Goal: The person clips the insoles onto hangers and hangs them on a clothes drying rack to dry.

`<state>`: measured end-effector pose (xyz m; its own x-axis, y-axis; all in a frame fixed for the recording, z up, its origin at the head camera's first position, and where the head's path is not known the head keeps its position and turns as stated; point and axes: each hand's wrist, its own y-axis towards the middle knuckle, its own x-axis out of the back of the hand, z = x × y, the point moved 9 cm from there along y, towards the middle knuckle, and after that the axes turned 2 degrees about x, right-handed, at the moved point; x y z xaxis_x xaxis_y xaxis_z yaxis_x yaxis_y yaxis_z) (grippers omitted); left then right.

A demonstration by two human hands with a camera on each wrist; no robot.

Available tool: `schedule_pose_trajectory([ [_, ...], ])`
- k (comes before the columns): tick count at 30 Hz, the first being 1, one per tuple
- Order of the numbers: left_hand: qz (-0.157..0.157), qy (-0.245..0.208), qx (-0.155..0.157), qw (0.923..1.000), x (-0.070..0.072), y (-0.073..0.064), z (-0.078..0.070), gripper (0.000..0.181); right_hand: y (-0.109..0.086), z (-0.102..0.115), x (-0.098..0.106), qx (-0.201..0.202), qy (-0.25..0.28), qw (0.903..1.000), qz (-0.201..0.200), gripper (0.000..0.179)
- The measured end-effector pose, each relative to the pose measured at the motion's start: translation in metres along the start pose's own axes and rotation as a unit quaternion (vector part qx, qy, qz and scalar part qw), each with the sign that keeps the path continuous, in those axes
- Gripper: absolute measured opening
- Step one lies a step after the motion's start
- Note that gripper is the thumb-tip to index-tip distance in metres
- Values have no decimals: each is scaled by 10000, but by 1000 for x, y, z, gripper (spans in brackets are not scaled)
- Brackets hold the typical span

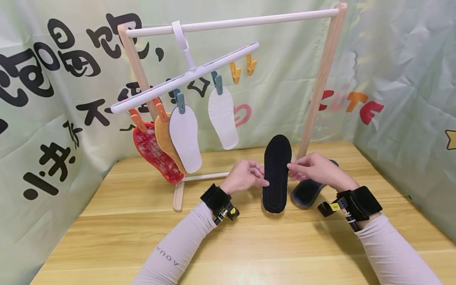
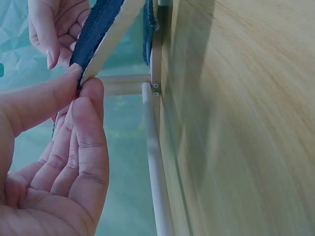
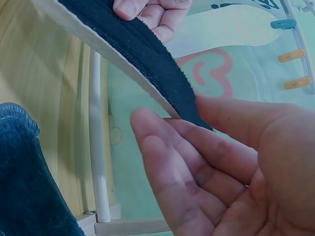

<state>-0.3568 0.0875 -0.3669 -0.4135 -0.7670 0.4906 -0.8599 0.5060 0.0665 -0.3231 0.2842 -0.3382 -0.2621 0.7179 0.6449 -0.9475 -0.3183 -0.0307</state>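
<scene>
A black insole (image 1: 277, 174) stands upright above the table, its black face toward the head camera. My left hand (image 1: 246, 175) pinches its left edge between thumb and fingers. On the opposite edge, higher up, my right hand (image 1: 317, 170) pinches it too. The left wrist view shows the insole's pale underside (image 2: 115, 39) along its edge. A second dark insole (image 1: 306, 193) lies on the table below my right hand, partly hidden by it. From a white hanger (image 1: 222, 63) hang a red insole (image 1: 156, 152), a tan insole (image 1: 164, 134) and two white insoles (image 1: 186, 138).
The hanger hooks tilted over the white rod (image 1: 263, 19) of a wooden stand. Blue clips (image 1: 181, 103) and orange clips (image 1: 162, 111) grip the insoles; two yellow clips (image 1: 235, 73) at the right end hold nothing. A printed cloth (image 1: 285, 79) backs the wooden table (image 1: 249, 245).
</scene>
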Motion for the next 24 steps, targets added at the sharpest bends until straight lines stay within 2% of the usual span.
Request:
schedule_pose_trajectory([
  [11,251,-202,-53,9995,-7,0,-2,31,1,0,4,45,57,9992,-394,37],
  [18,392,-395,21,9984,-9,0,-2,44,3,1,4,134,128,9984,-533,33],
  [24,426,-381,41,9984,-9,0,-1,40,4,2,4,233,133,9975,-658,33],
])
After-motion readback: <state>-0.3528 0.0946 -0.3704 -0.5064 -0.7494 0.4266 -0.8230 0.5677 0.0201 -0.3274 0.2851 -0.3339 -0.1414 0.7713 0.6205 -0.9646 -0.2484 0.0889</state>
